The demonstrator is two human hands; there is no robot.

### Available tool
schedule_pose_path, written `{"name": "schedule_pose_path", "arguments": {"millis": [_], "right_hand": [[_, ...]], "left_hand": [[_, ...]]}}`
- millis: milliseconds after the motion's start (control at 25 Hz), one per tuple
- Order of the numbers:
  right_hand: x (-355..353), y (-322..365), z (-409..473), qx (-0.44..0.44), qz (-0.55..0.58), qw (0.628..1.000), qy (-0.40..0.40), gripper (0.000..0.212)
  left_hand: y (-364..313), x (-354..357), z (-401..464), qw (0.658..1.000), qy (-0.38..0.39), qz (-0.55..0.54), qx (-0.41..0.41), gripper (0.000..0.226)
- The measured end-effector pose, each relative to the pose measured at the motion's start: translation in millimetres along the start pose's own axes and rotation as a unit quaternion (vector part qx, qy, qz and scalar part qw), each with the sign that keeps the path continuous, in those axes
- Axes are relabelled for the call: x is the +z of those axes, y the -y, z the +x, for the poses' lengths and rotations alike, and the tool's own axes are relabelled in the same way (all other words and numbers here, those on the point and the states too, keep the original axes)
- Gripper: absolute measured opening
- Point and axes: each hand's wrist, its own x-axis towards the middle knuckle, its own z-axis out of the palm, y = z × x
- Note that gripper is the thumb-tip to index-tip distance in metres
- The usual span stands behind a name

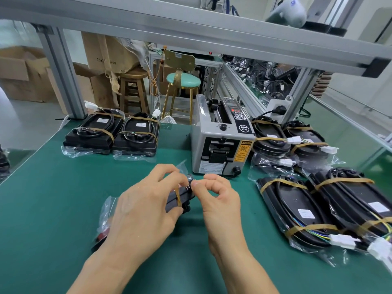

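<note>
Work table w/ green mat (pixel 63 187) stands under an aluminium frame (pixel 191 28). Behind it, at left, brown cardboard boxes (pixel 21 73) are on the grey floor (pixel 27 117). A wooden stool (pixel 133 90) is just beside a teal stool (pixel 183 80) w/ gold legs. Light is bright & even.

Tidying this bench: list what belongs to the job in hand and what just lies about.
In hand: black unit, its rubber band, its plastic bag, left hand, right hand.
Lying about: tape dispenser, banded units at left, banded units at right, teal stool.
</note>
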Motion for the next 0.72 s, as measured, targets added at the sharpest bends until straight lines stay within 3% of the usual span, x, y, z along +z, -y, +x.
{"name": "schedule_pose_path", "arguments": {"millis": [320,720], "right_hand": [[-0.3,-1.2,-5.5,0.008,0.025,1.000,0.007,0.024],[-1.7,-4.0,-4.5,-0.025,-0.023,0.999,-0.013,0.021]], "left_hand": [[2.2,3.3,0.1,1.000,-0.022,-0.013,-0.014,0.048],[1.1,2.9,0.4,1.000,-0.014,-0.009,-0.009,0.047]]}}
